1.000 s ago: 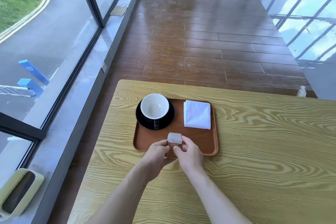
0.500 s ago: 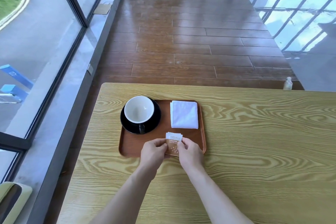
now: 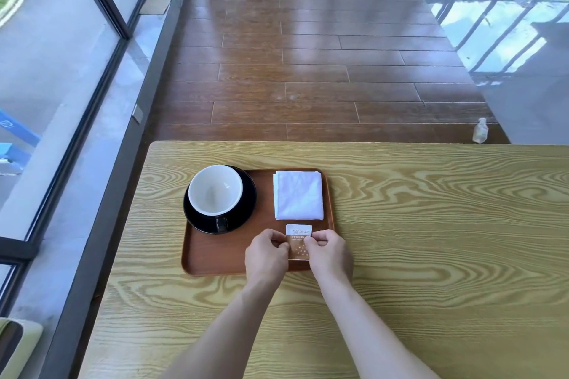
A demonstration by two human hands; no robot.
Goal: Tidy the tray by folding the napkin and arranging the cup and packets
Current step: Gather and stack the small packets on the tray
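Both hands pinch the packet [image 3: 298,240] by its side edges, the left hand [image 3: 267,254] on one and the right hand [image 3: 329,252] on the other, likely to square it up. It sits on the tray [image 3: 215,258], just below the folded napkin [image 3: 298,195] and right of the cup [image 3: 215,189] on its saucer [image 3: 246,212]. A second ago the packet was held nearer the tray's middle; it has shifted right, under the napkin.
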